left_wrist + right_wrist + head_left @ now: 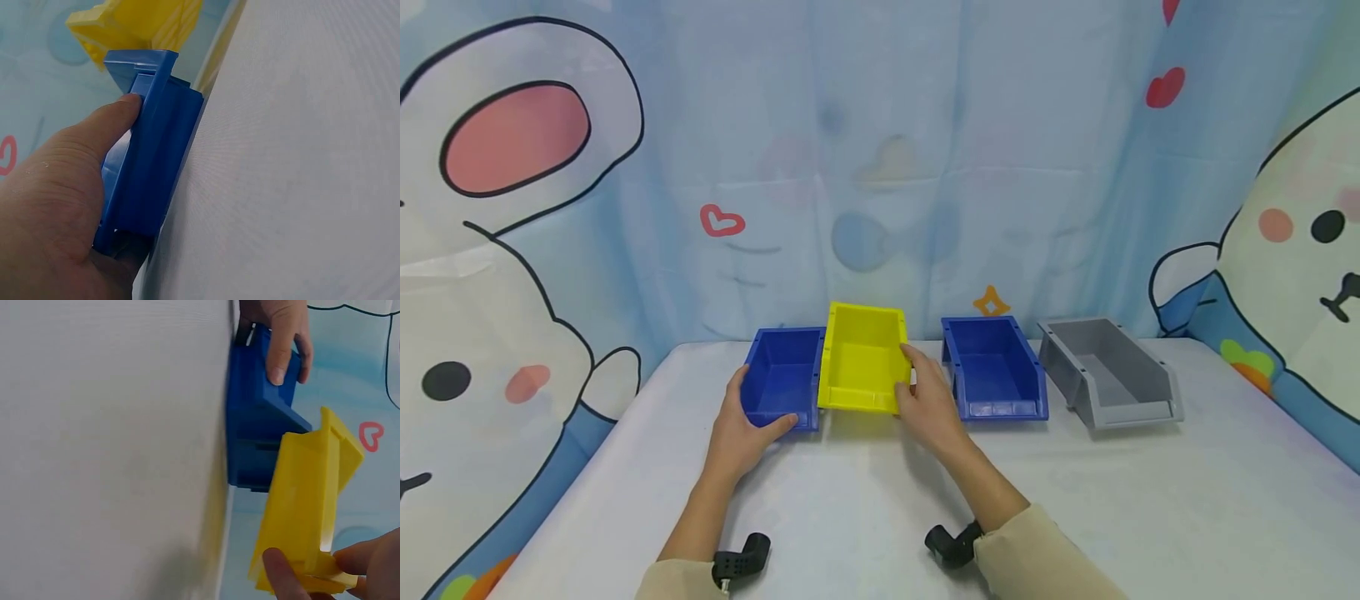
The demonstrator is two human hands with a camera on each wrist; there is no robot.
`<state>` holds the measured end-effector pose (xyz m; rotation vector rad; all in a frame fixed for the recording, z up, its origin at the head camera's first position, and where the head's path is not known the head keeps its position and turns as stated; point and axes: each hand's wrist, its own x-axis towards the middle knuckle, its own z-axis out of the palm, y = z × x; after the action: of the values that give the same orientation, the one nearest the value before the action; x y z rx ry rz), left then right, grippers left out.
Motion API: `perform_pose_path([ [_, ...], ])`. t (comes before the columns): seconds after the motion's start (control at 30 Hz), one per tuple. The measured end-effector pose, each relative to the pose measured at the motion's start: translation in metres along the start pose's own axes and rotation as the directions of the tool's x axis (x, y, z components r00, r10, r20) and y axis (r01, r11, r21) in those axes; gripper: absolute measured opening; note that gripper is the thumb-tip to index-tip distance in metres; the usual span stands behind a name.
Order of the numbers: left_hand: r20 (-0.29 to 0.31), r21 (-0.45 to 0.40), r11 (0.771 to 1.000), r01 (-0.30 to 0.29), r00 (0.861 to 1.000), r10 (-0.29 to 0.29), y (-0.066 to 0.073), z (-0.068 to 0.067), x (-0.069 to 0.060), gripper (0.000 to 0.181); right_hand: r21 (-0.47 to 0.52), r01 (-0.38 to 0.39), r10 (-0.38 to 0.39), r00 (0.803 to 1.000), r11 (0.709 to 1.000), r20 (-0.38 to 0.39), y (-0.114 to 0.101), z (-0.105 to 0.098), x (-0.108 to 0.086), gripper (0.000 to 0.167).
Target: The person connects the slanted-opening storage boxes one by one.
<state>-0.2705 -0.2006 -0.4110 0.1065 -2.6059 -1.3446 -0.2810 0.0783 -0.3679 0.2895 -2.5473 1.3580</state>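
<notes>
My left hand point(736, 435) grips a blue storage bin point(784, 367) that rests on the table at the left of the row. Its thumb lies over the bin's front lip, as the left wrist view shows, while the other fingers are at the bin's far side. With my right hand point(931, 410) I hold a yellow storage bin point(863, 357) by its right side, thumb low near the front. In the right wrist view the yellow bin point(297, 500) is raised off the table and tilted, close beside the left blue bin point(250, 419). Both bins look empty.
A second blue bin point(996, 367) stands right of my right hand, and a grey bin point(1108, 371) sits beside it at the far right. All are on a white table point(865, 517). A printed curtain point(880, 100) hangs behind the table's back edge.
</notes>
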Motion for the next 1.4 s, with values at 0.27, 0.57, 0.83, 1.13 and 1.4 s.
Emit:
perform_pose_path([
  [0.27,0.002,0.006,1.0,0.001,1.0,-0.001,-0.001,0.0,-0.002,0.111,-0.214,0.152,-0.155,0.988,0.965,0.004,-0.02,-0.01,0.002,0.054],
  [0.57,0.005,0.009,1.0,-0.004,1.0,0.003,0.0,0.0,-0.001,0.112,-0.373,0.112,-0.101,0.994,0.921,0.049,-0.024,-0.01,-0.001,0.054],
  [0.83,0.006,0.008,1.0,-0.013,1.0,0.013,0.001,0.001,0.0,0.112,-0.387,0.131,-0.128,0.991,0.913,0.036,-0.023,-0.013,-0.002,0.054],
  [1.13,0.024,0.007,1.0,-0.012,1.0,0.012,0.004,0.005,0.0,0.112,-0.456,0.181,-0.239,0.968,0.871,-0.073,-0.018,-0.011,-0.007,0.061],
  [1.4,0.03,0.035,0.999,0.013,0.999,-0.014,0.007,-0.002,-0.006,0.113,-0.548,0.404,-0.46,0.887,0.733,0.038,-0.029,0.008,-0.005,0.06],
])
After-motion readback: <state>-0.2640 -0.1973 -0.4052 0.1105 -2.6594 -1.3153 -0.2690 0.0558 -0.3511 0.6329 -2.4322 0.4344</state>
